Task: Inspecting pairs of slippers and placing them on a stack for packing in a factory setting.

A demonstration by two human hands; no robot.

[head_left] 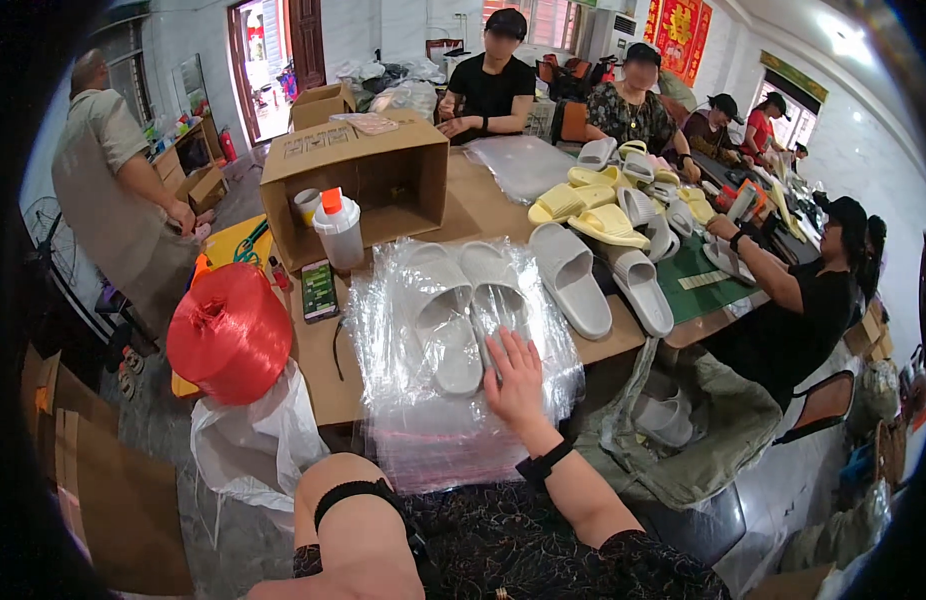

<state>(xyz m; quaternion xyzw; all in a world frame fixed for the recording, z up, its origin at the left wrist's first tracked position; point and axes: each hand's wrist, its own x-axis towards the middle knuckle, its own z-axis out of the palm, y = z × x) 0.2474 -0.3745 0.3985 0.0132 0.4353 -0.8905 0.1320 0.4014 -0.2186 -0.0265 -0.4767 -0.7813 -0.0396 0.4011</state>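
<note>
Grey foam slides (473, 310) are lying as a pair on a stack of clear plastic bags (453, 400), not yet bagged. Right hand (515, 380) is pressing flat beside them, fingers spread; left hand is hidden below the frame. More slides (603, 270) are waiting nearby.

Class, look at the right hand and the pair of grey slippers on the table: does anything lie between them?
Yes: clear plastic bag film covers the grey foam slippers. The right hand rests flat on that film. The left hand is not in view.
</note>
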